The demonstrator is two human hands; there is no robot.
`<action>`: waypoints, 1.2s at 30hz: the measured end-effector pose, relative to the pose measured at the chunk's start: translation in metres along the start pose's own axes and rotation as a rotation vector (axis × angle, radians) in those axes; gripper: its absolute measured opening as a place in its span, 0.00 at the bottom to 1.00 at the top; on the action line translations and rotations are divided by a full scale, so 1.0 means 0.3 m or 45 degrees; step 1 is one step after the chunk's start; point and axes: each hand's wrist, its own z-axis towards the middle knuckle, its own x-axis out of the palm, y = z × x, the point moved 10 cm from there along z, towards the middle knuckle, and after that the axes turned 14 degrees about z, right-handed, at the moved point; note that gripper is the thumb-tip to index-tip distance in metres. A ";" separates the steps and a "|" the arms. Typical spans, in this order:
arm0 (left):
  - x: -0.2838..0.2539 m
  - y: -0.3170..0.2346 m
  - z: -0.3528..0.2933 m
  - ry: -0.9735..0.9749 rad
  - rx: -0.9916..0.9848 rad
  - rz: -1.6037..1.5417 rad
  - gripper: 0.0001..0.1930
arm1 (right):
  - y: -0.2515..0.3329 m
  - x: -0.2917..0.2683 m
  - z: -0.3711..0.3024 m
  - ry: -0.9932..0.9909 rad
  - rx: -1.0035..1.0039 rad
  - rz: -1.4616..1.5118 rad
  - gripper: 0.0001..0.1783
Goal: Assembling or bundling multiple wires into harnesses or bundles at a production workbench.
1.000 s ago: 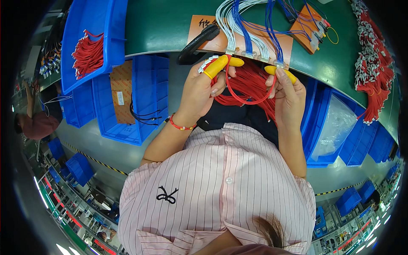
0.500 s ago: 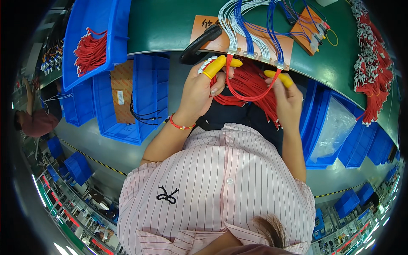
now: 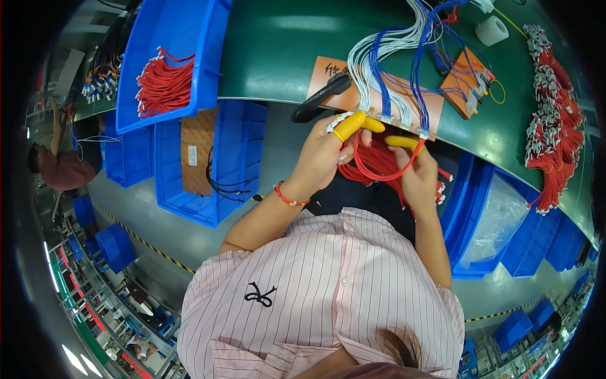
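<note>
A looped red cable (image 3: 386, 177) hangs between my hands at the front edge of the orange board (image 3: 335, 67). My left hand (image 3: 320, 155), with yellow finger covers, is closed around red cable near the loop's left end; white connectors (image 3: 341, 120) stick out above its fingers. My right hand (image 3: 419, 177), also in yellow covers, pinches the loop just below a connector (image 3: 423, 133) on the board's edge. White wires (image 3: 360, 72) and blue wires (image 3: 416, 83) run up from that edge. Behind and below my hands lies a bundle of red cables (image 3: 375, 158). My fingers hide the loop's left end.
A blue bin (image 3: 212, 76) with red cables stands at left on the green table (image 3: 271, 63). A black-handled clamp (image 3: 320, 98) sits by the board. At right are a smaller orange block (image 3: 461, 82), a white roll (image 3: 492, 31) and a large red cable bundle (image 3: 555, 120).
The view has shifted, so the table and board appear lower and farther right. Both hands remain at the board's edge; my right fingers have moved up the cable closer to the right connector.
</note>
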 end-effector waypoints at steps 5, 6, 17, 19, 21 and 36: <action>-0.009 -0.001 -0.005 -0.018 0.026 0.033 0.16 | 0.068 -0.058 -0.037 -0.111 0.063 0.518 0.14; -0.007 -0.001 -0.005 -0.021 0.032 0.042 0.16 | 0.073 -0.053 -0.041 -0.130 0.080 0.537 0.14; -0.006 0.012 -0.049 -0.018 0.057 0.080 0.16 | 0.070 -0.058 -0.039 -0.179 0.049 0.453 0.10; 0.004 0.011 -0.049 0.017 0.086 0.081 0.17 | 0.067 -0.066 -0.034 -0.211 0.045 0.495 0.10; 0.000 0.021 -0.051 0.007 0.072 0.055 0.17 | 0.061 -0.065 -0.023 -0.232 0.053 0.507 0.11; -0.041 0.020 -0.073 -0.158 -0.064 -0.050 0.17 | 0.022 -0.042 -0.019 -0.284 0.169 0.835 0.11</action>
